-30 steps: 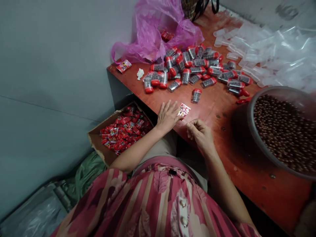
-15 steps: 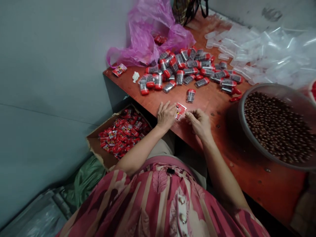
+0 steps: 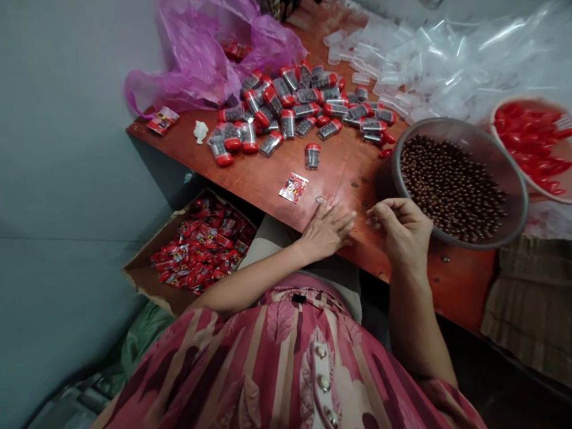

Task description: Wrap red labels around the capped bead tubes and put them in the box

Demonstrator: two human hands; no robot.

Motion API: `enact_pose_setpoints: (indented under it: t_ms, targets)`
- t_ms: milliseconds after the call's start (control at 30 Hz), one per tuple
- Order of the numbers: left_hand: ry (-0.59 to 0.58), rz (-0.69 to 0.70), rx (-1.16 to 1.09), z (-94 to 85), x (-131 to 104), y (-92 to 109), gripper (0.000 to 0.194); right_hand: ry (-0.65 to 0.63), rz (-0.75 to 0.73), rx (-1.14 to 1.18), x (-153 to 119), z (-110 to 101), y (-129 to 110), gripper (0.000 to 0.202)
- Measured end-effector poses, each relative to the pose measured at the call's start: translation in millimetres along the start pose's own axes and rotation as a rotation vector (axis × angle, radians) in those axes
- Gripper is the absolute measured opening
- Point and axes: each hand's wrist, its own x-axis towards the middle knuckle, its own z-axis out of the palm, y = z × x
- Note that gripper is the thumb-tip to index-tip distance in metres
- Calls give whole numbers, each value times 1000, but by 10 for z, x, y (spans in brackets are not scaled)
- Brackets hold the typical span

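My left hand (image 3: 328, 229) lies near the front edge of the table with its fingers stretched out and nothing in them. Just beyond it, apart from the fingers, a small flat red printed packet (image 3: 294, 187) rests on the tabletop. To the right, my right hand (image 3: 404, 229) is raised by the near side of the bowl, thumb and fingers pinched together; I cannot make out what they hold, if anything. A single small clear container with a red cap (image 3: 312, 156) stands behind the packet. Brown beads (image 3: 451, 185) fill much of the grey bowl (image 3: 521, 205).
Several red-capped containers (image 3: 288, 124) lie heaped at the back, beside a pink plastic bag (image 3: 192, 53). Clear empty tubes (image 3: 402, 65) are piled behind the bowl. Red caps (image 3: 531, 143) sit in a basin at right. A cardboard box (image 3: 145, 280) of red packets stands below left.
My left hand has come off the red packet and shifted right, its fingers spread. My right hand has moved right, close to the bowl. The view has turned rightward.
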Motion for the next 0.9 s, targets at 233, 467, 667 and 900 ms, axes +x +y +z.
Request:
enact_pose_setpoints:
  t_ms: [233,467,667,900]
  targets:
    - [117,-21,-193,-191,-117,44,23,-25,-8,34,80,181,40,16]
    - [572,-346,9,-713,-362,-639,26,-190,68,-2,191,582,42,21]
    - [531,-513,183,-789,-374,-908,36,-277,146,-50,208,889,117,22]
    - [352,-538,171,-646,-347,-873,29,-307,24,-210,276,973,308,24]
